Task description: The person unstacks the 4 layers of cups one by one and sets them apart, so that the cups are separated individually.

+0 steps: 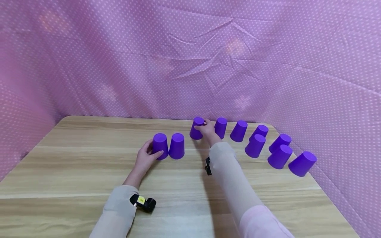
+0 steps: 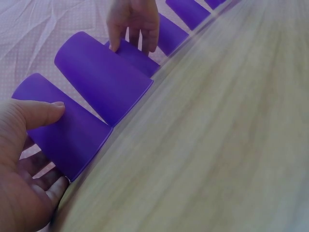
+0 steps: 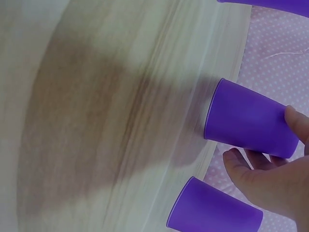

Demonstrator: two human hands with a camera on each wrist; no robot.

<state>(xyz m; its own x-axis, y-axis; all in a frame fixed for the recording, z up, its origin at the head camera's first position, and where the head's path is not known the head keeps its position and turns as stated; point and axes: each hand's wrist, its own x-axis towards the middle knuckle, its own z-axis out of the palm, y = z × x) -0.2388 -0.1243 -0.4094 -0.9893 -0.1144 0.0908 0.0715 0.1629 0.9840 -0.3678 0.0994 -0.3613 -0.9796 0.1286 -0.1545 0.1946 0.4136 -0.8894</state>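
Note:
My left hand [image 1: 144,160] grips an upside-down purple cup [image 1: 160,143] on the table, thumb across its near side and fingers round the far side. Close to its right is a second purple cup [image 1: 177,147], also mouth down; their lower rims meet in the left wrist view. Farther back, my right hand [image 1: 209,132] holds another upturned purple cup [image 1: 195,131] from its right side. The right wrist view shows the thumb at the base of this cup [image 3: 251,118] and the fingers along its side.
To the right, several more upside-down purple cups curve along the back and right side, among them one cup [image 1: 220,128] just beside my right hand and one [image 1: 302,163] nearest the right edge. Pink dotted cloth [image 1: 190,66] hangs behind the wooden table [image 1: 74,158].

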